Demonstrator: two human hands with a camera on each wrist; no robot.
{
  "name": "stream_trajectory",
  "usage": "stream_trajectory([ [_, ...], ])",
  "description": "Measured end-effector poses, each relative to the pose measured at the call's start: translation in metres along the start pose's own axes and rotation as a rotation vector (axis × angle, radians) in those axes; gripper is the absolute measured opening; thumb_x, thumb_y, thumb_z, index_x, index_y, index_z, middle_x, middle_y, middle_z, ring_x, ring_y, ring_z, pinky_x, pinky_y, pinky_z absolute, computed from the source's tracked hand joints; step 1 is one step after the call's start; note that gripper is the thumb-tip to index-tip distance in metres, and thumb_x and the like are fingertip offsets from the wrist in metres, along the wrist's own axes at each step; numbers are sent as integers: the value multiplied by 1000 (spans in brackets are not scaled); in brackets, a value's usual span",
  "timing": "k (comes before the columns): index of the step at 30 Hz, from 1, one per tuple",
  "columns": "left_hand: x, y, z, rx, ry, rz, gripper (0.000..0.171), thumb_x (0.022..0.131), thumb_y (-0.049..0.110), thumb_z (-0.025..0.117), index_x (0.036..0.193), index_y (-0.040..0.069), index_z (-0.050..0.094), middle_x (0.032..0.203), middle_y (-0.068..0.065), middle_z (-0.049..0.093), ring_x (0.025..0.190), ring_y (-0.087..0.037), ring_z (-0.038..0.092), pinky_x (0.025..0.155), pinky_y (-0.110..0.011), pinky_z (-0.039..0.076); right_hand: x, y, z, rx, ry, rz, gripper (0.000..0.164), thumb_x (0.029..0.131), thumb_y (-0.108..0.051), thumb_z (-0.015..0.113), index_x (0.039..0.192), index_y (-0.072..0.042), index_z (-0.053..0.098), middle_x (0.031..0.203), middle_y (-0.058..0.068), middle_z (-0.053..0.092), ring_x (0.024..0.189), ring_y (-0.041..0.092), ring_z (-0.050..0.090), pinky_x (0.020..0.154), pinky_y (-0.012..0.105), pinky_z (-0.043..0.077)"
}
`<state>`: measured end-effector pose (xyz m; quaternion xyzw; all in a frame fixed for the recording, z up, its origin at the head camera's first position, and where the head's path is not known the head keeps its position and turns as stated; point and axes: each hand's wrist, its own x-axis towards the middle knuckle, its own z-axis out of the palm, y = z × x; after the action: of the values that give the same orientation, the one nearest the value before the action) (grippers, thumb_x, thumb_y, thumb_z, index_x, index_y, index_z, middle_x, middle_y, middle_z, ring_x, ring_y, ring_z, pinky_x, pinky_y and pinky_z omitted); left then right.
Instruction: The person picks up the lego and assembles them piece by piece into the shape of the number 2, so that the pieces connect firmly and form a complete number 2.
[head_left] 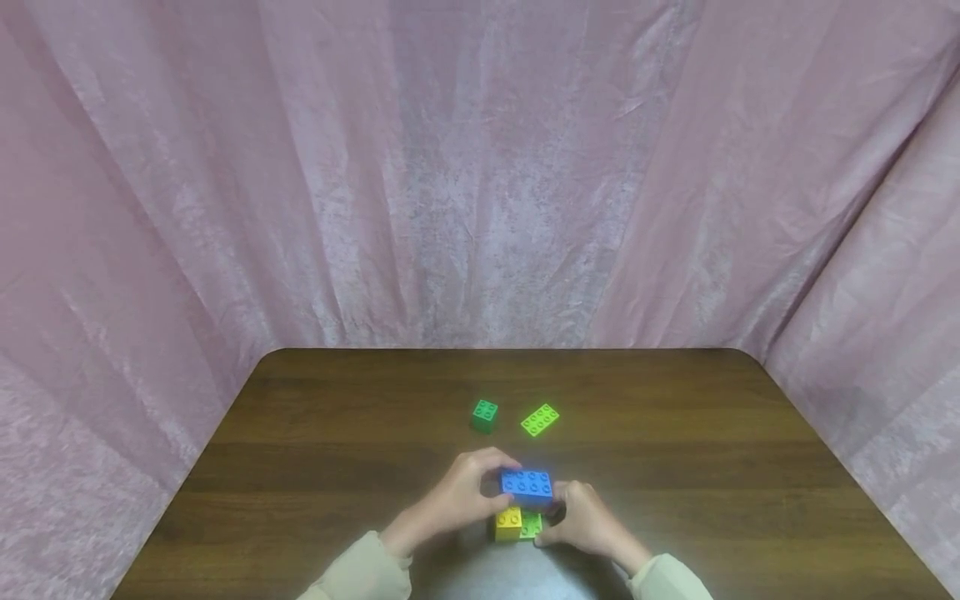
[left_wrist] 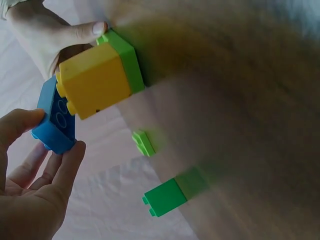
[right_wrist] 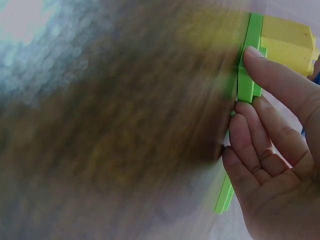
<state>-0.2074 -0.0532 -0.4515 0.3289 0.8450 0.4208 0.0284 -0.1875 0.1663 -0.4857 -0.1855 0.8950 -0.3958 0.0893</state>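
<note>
My left hand (head_left: 461, 493) pinches a blue toy brick (head_left: 527, 487) between thumb and fingers. In the left wrist view that blue brick (left_wrist: 55, 117) is tilted, its hollow underside close to the studs of a yellow brick (left_wrist: 95, 80). The yellow brick sits on one end of a light green plate (right_wrist: 245, 82), which lies flat on the table. My right hand (head_left: 588, 518) grips the plate's other end, thumb pressed on its edge and fingers at the far side. From the head view, the blue brick hides part of the plate.
Farther back on the wooden table (head_left: 337, 417) stand a dark green brick (head_left: 484, 415) and, to its right, another light green plate (head_left: 540, 420) lying at an angle. A pink curtain (head_left: 480, 183) hangs behind the table's far edge and along both sides.
</note>
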Motion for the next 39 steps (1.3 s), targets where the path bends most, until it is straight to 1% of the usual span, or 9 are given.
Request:
stream_trajectory([
  [2, -2, 0, 2, 11, 2, 12, 35, 80, 5, 73, 114, 1, 66, 111, -10, 70, 104, -20, 66, 94, -30, 54, 0, 0, 0, 6, 1, 5, 39, 59, -12, 88, 92, -2, 71, 80, 1, 70, 70, 6, 57, 64, 20, 47],
  [4, -5, 1, 4, 7, 6, 15, 35, 80, 4, 73, 114, 1, 66, 111, -9, 70, 103, -18, 66, 93, -27, 54, 0, 0, 1, 5, 5, 5, 37, 59, -12, 88, 90, -2, 70, 78, 1, 69, 68, 6, 55, 62, 20, 46],
  [9, -11, 2, 7, -35, 8, -2, 35, 80, 3, 73, 114, -1, 66, 110, -10, 70, 101, -18, 66, 91, -29, 56, 0, 0, 1, -23, 18, -7, 30, 58, -13, 88, 78, -6, 67, 73, -2, 62, 65, 5, 49, 61, 19, 42],
  [13, -13, 1, 9, -41, 19, -4, 35, 79, 3, 73, 113, -2, 66, 110, -12, 70, 101, -19, 66, 91, -32, 57, 0, 0, 1, -32, 20, -5, 29, 58, -15, 88, 74, -7, 65, 73, -3, 60, 65, 4, 48, 61, 19, 41],
  [17, -12, 0, 11, -28, 35, 10, 34, 79, 2, 73, 111, -1, 67, 109, -12, 70, 100, -19, 67, 91, -31, 57, 1, 0, 0, -24, 15, 7, 29, 58, -14, 88, 75, -7, 65, 73, -3, 60, 65, 4, 48, 61, 19, 41],
  [24, -11, -1, 15, -5, 34, 5, 33, 77, 3, 75, 110, 3, 69, 108, -8, 71, 99, -15, 67, 88, -22, 55, 0, 0, 1, -23, 7, 27, 32, 58, -16, 88, 82, -8, 67, 79, -3, 65, 70, 6, 53, 67, 23, 46],
  [27, -12, -1, 15, -22, 32, -2, 32, 78, 3, 75, 110, 3, 69, 109, -10, 71, 99, -16, 67, 89, -23, 55, 0, 0, 2, -29, 7, 25, 33, 58, -17, 88, 82, -9, 68, 79, -4, 65, 71, 6, 54, 68, 24, 47],
  [34, -13, -1, 14, -97, 12, -36, 31, 80, 4, 74, 110, 1, 69, 107, -14, 72, 97, -17, 68, 85, -17, 54, 0, 1, 0, -21, 9, 10, 31, 58, -17, 88, 80, -10, 68, 79, -4, 65, 71, 4, 53, 69, 24, 47],
  [39, -15, -2, 16, -90, 23, -52, 31, 80, 5, 74, 111, 3, 69, 109, -12, 72, 100, -17, 68, 88, -19, 54, -1, 0, 0, -36, 11, 20, 32, 57, -16, 89, 78, -9, 66, 78, -3, 64, 71, 6, 53, 69, 24, 47],
])
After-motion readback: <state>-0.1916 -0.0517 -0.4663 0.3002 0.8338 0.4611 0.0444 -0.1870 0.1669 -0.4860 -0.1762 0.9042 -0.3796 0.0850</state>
